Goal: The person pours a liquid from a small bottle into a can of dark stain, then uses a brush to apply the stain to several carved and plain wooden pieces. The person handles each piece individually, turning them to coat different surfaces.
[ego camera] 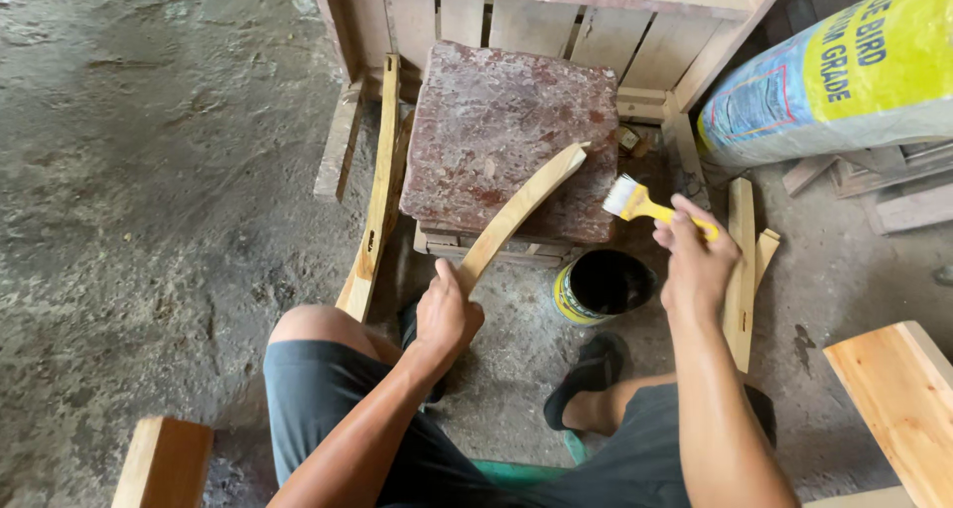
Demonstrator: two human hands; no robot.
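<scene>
The left hand is clenched around the near end of a curved slat. The slat's long axis runs up and to the right from that hand, and its far end rests on the front right part of a reddish slab that serves as the surface. The slab sits on a low wooden stack in front of a slatted wooden frame.

The right hand is closed on the yellow handle of a brush, whose pale bristles point left toward the slat's far end. The bristles hang just off the slab's right edge, near the slat tip but not touching it. So the slat lies to the left of the brush hand, and the right hand is the one nearer the raised end, while the left hand anchors the low end.

An open black can with a yellow label stands on the floor between the two hands, just below the slab's front right corner and close under the brush. Another curved slat leans along the slab's left edge, and more short pieces stand just right of the brush hand. A white and yellow sack lies at the upper right. The person's feet, in dark sandals, rest by the can.
</scene>
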